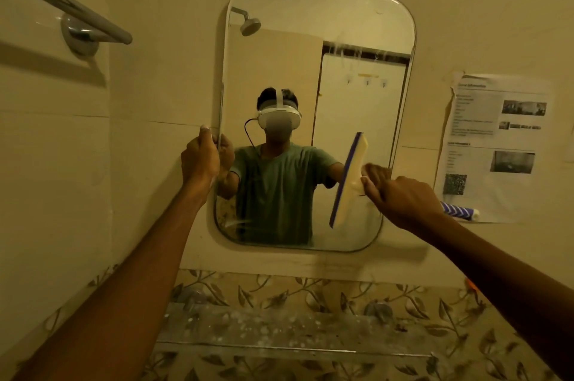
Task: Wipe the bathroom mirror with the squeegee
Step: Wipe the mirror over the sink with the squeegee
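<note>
Towel bar (65,5) sits on the wall well left of the mirror (313,39) and above its mid-height, clear of the work. Left hand (200,157) is closed around the mirror's left edge at mid-height, thumb on the wall side and fingers curled over the rim onto the glass; judged purpose: to steady the pane against the push of the blade. Central glass is open, no obstruction across it; faint drip streaks near the mirror's top right and smears at its bottom left look unwiped, so the task seems only partly done. Squeegee (349,182) lies against the mirror's lower right portion, blade near upright and slightly tilted, blue rubber edge facing the mirror's centre. Right hand (400,197) is clenched on the squeegee's handle, whose striped end (459,211) sticks out past the hand over the wall right of the mirror. Upright blade suggests a sideways stroke; free run leftward ends at the left hand's fingers. Paper notice (494,144) is taped just right of the mirror, close to the handle end. Glass shelf (279,331) below the mirror leaves room under its bottom edge.
</note>
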Motion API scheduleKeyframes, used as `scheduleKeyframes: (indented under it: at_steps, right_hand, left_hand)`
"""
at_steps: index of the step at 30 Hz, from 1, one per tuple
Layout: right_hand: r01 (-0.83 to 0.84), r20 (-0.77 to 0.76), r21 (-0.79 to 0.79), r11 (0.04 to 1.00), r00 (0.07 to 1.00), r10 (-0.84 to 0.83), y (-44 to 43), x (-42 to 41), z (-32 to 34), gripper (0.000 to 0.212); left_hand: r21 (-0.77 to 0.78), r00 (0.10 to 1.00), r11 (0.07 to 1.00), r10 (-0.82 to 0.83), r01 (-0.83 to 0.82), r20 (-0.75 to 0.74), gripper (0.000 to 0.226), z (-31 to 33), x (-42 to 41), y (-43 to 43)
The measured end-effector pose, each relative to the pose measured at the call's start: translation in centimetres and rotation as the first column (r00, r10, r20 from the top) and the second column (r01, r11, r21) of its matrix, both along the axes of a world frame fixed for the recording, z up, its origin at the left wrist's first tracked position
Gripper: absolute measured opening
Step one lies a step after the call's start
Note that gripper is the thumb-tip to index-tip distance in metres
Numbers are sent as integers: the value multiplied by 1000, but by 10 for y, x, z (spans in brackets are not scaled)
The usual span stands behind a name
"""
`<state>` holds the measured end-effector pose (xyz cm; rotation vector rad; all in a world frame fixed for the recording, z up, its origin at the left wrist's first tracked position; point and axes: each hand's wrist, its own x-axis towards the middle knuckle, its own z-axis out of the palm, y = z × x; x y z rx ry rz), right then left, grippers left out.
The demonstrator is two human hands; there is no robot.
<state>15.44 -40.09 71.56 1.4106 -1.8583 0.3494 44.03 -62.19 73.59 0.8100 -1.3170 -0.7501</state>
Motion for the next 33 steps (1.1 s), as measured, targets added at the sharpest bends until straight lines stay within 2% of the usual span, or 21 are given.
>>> scheduleKeyframes:
  at_steps: [3,6,8,10,14,16,20,22,25,27,30,33]
  right_hand:
    - [-154,-50,10,988,987,154,-27,36,9,67]
    - [-196,-29,55,979,980,198,-76,91,20,68]
    - [-215,-69,52,975,974,218,-102,128,27,69]
    - [-249,-102,35,968,963,251,-114,147,36,61]
    - [-250,-16,43,967,968,251,-99,111,46,39]
    - [-196,25,54,979,980,195,-76,72,47,36]
    - [-83,-46,52,995,995,86,-23,11,49,33]
    - [-91,-7,2,996,996,91,-8,5,49,30]
    - [-134,-67,-74,988,989,129,-10,17,50,32]
    - [-153,-90,-25,988,985,150,-27,37,55,34]
    - [-165,-23,29,986,986,166,-69,85,74,41]
    - [-218,-45,10,976,975,218,-108,145,91,47]
  left_hand:
    - [2,1000,1000,11,-11,15,56,1,0,2]
    - [24,1000,1000,-4,4,-1,57,2,2,3]
    - [45,1000,999,-17,17,-5,57,2,3,4]
    - [68,999,997,-42,44,-18,58,2,5,5]
    - [82,995,992,-89,92,-43,54,4,9,9]
    - [73,996,994,-79,81,-31,49,5,10,9]
    - [50,998,997,-55,53,24,46,13,14,8]
    - [17,997,999,-47,46,55,46,20,18,8]
    - [-63,999,998,-20,22,41,42,35,21,11]
    - [-93,999,995,-35,32,-23,40,52,18,13]
    - [-109,999,994,-24,19,-46,39,79,13,16]
    - [-96,998,995,-13,7,-60,41,86,10,13]
